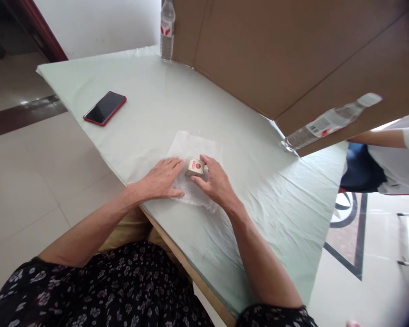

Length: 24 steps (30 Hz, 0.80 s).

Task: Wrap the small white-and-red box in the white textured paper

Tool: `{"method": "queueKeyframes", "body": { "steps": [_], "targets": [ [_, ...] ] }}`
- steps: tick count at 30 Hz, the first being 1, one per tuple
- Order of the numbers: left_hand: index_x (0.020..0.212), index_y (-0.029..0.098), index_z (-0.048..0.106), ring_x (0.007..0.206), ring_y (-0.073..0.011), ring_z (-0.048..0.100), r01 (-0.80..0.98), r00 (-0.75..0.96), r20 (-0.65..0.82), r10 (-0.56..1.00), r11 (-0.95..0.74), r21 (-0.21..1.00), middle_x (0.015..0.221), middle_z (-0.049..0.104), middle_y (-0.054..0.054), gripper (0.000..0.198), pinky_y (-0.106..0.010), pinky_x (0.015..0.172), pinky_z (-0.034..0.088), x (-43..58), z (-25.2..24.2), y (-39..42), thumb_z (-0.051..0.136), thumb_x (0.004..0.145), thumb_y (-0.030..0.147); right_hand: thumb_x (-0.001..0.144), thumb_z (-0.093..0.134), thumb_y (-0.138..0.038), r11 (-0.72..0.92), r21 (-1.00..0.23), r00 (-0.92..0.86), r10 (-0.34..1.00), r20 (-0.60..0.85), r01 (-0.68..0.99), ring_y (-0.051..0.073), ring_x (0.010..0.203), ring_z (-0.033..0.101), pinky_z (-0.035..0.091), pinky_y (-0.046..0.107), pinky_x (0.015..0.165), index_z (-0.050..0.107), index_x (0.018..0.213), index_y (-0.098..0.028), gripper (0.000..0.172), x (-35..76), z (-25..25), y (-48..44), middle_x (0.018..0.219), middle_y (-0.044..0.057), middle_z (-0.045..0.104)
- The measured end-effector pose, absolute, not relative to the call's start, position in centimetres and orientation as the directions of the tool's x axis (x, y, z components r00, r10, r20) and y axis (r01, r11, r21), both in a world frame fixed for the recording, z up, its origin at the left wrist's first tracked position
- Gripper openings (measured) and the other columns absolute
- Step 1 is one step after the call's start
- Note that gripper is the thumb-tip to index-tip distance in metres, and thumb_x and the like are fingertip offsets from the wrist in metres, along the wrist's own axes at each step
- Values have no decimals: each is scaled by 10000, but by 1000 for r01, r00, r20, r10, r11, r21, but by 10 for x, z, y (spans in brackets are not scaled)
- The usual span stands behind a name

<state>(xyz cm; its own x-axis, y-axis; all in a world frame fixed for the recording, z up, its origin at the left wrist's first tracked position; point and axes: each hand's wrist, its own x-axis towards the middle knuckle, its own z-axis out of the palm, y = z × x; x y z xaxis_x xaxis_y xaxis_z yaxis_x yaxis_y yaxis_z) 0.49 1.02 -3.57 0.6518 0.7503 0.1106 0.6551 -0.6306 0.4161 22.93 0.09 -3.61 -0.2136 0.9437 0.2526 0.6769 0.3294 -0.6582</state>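
Note:
A small beige box (195, 167) with a red round label stands on a sheet of clear bubble wrap (195, 150) spread on the table. My left hand (162, 180) lies flat on the wrap just left of the box, fingers stretched out and touching it. My right hand (215, 180) curls round the box's right side, thumb and fingers pressed against it.
The table (139, 104) wears a pale green cloth. A red-cased phone (104, 108) lies at the far left. One water bottle (167, 28) stands at the back, another (327, 122) leans by a big cardboard box (293, 50). Another person's arm (378, 137) shows at the right.

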Motion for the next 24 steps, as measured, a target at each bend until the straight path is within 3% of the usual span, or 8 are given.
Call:
{"method": "queueKeyframes", "body": {
  "steps": [5,10,12,14,16,19,21,24],
  "targets": [
    [1512,102,374,1516,-394,330,717,658,-59,751,-601,354,1603,398,-227,839,-510,1232,262,5,-37,9,673,841,508,833,681,-390,257,-668,-73,954,291,699,308,1146,664,536,517,979,644,1245,-217,448,255,-39,-4,1280,135,701],
    [1517,83,382,1540,-390,284,744,632,-70,772,-579,334,1622,374,-222,860,-496,1252,240,9,-37,6,662,839,532,769,700,-467,-48,-695,292,926,238,718,269,947,692,562,500,873,638,1251,-193,559,326,-41,-25,1207,133,719],
    [1523,78,377,1539,-396,284,753,622,-75,779,-569,330,1616,381,-227,869,-509,1247,246,13,-37,7,663,835,527,753,692,-477,-136,-663,335,925,182,736,281,931,693,558,522,865,639,1246,-185,576,345,-47,-32,1185,143,725],
    [1527,79,376,1540,-400,279,760,616,-85,783,-562,326,1615,381,-232,877,-517,1247,243,15,-36,10,668,830,525,757,686,-474,-102,-602,312,915,255,792,332,1100,664,523,571,947,636,1249,-182,574,350,-50,-38,1267,168,692],
    [1531,91,376,1543,-403,272,759,617,-92,782,-560,333,1624,368,-230,895,-525,1251,233,15,-34,13,675,822,550,794,680,-454,0,-525,260,869,422,851,363,1284,576,451,617,1055,628,1265,-186,544,340,-48,-43,1376,183,631],
    [1538,123,372,1538,-385,293,742,615,-58,786,-553,380,1632,368,-211,876,-522,1246,249,13,-29,17,608,862,629,898,619,-370,183,-438,117,811,573,880,324,1312,569,418,600,1118,624,1271,-214,405,304,-37,-45,1379,159,632],
    [1542,134,364,1535,-360,309,721,613,-5,790,-557,411,1633,375,-196,806,-513,1242,262,13,-27,20,503,929,638,941,565,-320,320,-411,-53,839,542,854,297,1325,568,434,557,1128,612,1289,-234,361,277,-33,-38,1387,138,637],
    [1556,138,344,1544,-350,295,708,622,34,782,-580,402,1647,360,-184,753,-511,1247,247,19,-28,26,464,961,584,968,480,-267,393,-407,-211,881,423,824,279,1411,501,411,529,1166,538,1400,-222,439,246,-40,-16,1497,142,565]
  ]
}}
